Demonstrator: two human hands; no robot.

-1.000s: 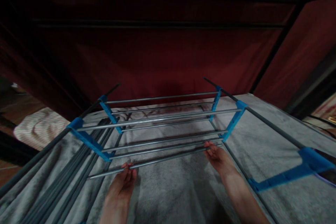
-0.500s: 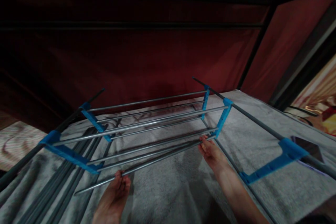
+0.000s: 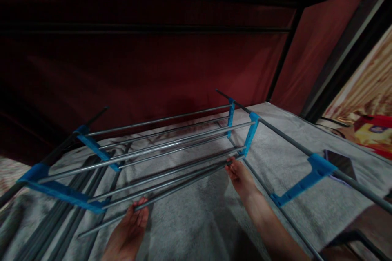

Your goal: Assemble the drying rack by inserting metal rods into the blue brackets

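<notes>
At the bottom edge both arms are cut off, the left one just below its wrist, and a dark shape (image 3: 357, 236) in the lower right corner is too cropped to make out. The left hand (image 3: 127, 228) is half closed, reaching forward with its fingers curled about a loose metal rod (image 3: 180, 188), which it grasps some way in from the rod's left end. From there the rod slants up and away to the right hand (image 3: 237, 173), whose fingertips pinch it near its other end; those fingers cover that end, so whether it touches anything cannot be told. The right forearm angles forward and leftward over a gray blanket (image 3: 190, 232). Just beyond the loose rod runs the nearest crossbar (image 3: 153, 189), the two converging toward the right hand. Off to the left, dark gray tubes (image 3: 58, 212) lie bundled, partly hidden beneath a blue bracket (image 3: 61, 191). Over on the right, a long side pole (image 3: 284, 137) crosses in front of a phone (image 3: 344, 163) and leaves the view. Farther back, more crossbars (image 3: 171, 144) span the brackets, and behind them a red panel (image 3: 159, 77) fades into darkness above.
</notes>
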